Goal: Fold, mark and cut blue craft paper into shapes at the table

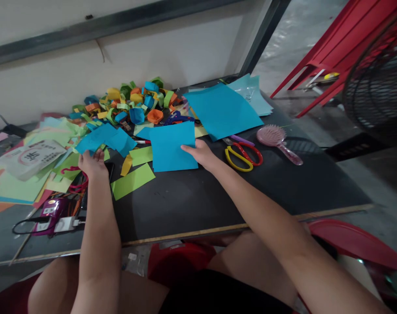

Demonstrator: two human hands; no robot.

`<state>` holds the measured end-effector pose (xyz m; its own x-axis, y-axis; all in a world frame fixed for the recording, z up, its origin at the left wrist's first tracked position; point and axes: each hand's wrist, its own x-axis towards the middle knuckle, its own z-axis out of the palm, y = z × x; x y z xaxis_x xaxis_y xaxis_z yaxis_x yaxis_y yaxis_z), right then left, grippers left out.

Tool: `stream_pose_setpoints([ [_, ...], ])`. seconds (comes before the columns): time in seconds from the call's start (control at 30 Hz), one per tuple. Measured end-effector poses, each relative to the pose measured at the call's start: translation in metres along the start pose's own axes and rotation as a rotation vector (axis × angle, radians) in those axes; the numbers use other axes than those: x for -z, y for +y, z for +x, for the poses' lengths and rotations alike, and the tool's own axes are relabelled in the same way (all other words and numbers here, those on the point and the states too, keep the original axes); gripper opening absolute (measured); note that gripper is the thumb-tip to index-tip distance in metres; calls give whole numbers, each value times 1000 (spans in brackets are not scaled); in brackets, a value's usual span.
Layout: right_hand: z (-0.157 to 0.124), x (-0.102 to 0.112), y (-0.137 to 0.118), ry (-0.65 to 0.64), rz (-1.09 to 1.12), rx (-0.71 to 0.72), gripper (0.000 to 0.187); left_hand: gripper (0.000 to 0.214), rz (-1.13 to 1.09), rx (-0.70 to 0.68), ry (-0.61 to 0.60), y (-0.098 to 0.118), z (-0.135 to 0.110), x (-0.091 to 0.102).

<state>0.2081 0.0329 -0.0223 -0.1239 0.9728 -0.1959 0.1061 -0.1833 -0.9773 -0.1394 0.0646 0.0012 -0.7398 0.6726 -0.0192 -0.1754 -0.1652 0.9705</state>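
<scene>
My right hand (201,153) pinches the right edge of a blue square sheet of paper (172,146) that lies on the dark table (198,196). My left hand (92,162) is closed on a bunch of smaller blue paper pieces (106,138) at the left. Green paper strips (133,181) lie between the two hands. A pair of yellow and red scissors (242,156) rests just right of my right hand.
A heap of folded coloured paper shapes (133,107) sits at the back. Larger blue sheets (222,109) lie at the back right, with a pink hairbrush (276,139) beside them. Stacked coloured paper (28,170) and a purple device with cable (51,213) occupy the left. A fan (378,83) stands right.
</scene>
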Motion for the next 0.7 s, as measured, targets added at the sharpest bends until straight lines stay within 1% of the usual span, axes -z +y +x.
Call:
stream_pose_setpoints([
  [0.1, 1, 0, 2, 9, -12, -5, 45, 13, -39, 55, 103, 0, -1, -2],
  [0.17, 3, 0, 5, 19, -24, -1, 42, 13, -56, 73, 124, 2, -4, -3],
  [0.37, 3, 1, 8, 15, -36, 27, 43, 12, -68, 83, 124, 1, -6, -4],
  [0.53, 2, 1, 6, 22, -65, 26, 44, 24, -16, 36, 52, -3, -3, -2],
  [0.7, 4, 1, 7, 16, -66, 5, 46, 19, -34, 57, 80, -5, -1, 0],
])
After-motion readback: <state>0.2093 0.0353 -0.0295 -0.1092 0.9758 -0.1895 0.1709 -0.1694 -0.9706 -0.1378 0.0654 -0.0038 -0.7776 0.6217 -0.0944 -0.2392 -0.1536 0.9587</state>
